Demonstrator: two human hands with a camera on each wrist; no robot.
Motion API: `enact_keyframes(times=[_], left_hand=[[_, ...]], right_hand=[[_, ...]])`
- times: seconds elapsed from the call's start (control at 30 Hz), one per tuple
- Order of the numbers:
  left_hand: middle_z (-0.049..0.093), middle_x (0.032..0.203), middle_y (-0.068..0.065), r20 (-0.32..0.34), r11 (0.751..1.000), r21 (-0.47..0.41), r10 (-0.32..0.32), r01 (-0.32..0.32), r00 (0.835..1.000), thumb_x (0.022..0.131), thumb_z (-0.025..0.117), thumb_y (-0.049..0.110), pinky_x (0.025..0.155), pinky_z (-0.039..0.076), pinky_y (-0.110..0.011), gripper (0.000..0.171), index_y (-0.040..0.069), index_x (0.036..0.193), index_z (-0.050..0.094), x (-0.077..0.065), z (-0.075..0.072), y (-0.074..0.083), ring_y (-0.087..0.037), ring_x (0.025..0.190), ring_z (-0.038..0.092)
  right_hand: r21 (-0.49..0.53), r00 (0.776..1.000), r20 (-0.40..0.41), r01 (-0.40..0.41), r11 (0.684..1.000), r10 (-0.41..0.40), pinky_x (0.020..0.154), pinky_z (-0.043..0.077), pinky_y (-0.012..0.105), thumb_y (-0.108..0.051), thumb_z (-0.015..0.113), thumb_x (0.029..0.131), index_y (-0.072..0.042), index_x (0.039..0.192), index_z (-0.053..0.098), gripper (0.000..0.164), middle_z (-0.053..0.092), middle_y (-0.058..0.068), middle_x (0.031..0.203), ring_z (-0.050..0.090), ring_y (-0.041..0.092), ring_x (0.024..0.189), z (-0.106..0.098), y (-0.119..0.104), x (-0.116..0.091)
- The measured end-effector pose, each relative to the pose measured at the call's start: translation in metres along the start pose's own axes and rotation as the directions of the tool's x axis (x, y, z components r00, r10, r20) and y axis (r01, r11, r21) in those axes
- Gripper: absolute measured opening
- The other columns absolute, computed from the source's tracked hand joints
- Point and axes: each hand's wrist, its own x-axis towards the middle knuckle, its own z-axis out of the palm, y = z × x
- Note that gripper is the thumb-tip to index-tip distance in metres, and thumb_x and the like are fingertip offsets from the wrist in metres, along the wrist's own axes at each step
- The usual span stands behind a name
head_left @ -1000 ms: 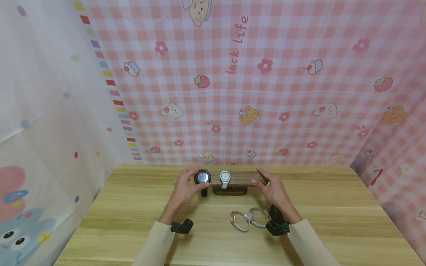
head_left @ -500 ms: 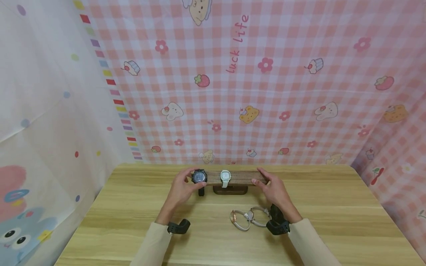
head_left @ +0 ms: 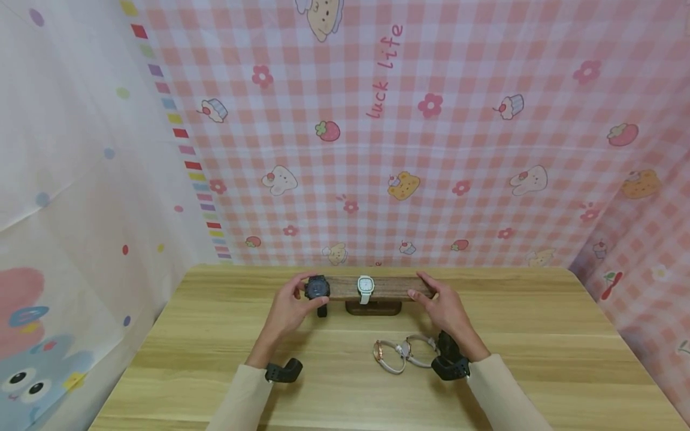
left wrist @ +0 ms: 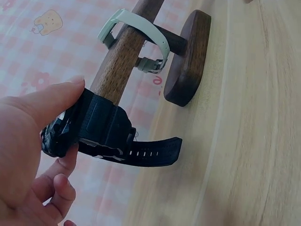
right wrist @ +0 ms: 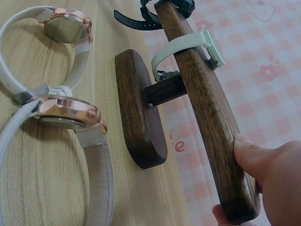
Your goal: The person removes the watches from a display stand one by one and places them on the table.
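Note:
A dark wooden watch stand [head_left: 390, 289] holds its bar crosswise near the table's back edge. My left hand [head_left: 287, 310] pinches a black sports watch [head_left: 318, 288] at the bar's left end, thumb and fingers on its case. In the left wrist view, the watch's black strap [left wrist: 155, 152] loops round the bar, its loose tail sticking out. A pale green watch [head_left: 365, 286] with a squarish case hangs round the bar near the middle. My right hand [head_left: 446, 310] grips the bar's right end, the thumb [right wrist: 254, 153] along one side in the right wrist view.
Two watches with white straps and rose-gold cases, one left [head_left: 389, 357] and one right [head_left: 420, 351], lie on the wooden table [head_left: 334, 389] in front of the stand. A pink checked cloth [head_left: 409, 143] hangs behind the table, with a white printed one [head_left: 81, 179] on the left.
My left hand has moved left with the black watch, sliding it along the bar to the left end. The right hand stays in place on the bar.

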Motion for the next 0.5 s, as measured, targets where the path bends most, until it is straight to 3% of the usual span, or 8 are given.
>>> enact_keyframes(times=[0.2, 0.5], left_hand=[[0.053, 0.086, -0.005, -0.012, 1.000, 0.015, 0.011, -0.010, 1.000, 0.077, 0.086, 0.026, 0.064, 0.033, -0.029, 0.058, 0.015, 0.130, 0.063, -0.004, -0.004, -0.004, -0.018, 0.075, 0.041], [0.052, 0.083, -0.007, -0.023, 0.999, 0.043, 0.007, -0.006, 1.000, 0.078, 0.086, 0.027, 0.063, 0.032, -0.029, 0.057, 0.016, 0.128, 0.064, -0.014, -0.012, -0.004, -0.018, 0.074, 0.040]], right_hand=[[-0.014, 1.000, 0.003, 0.007, 1.000, -0.007, 0.060, 0.039, 0.031, -0.030, 0.066, 0.096, -0.011, 0.149, 0.045, 0.060, 0.051, 0.025, 0.142, 0.046, 0.018, 0.063, -0.001, 0.000, 0.000], [-0.006, 1.000, 0.006, -0.001, 1.000, 0.001, 0.058, 0.039, 0.031, -0.030, 0.066, 0.096, -0.012, 0.149, 0.045, 0.060, 0.058, 0.023, 0.132, 0.043, 0.016, 0.059, 0.000, 0.000, 0.001]])
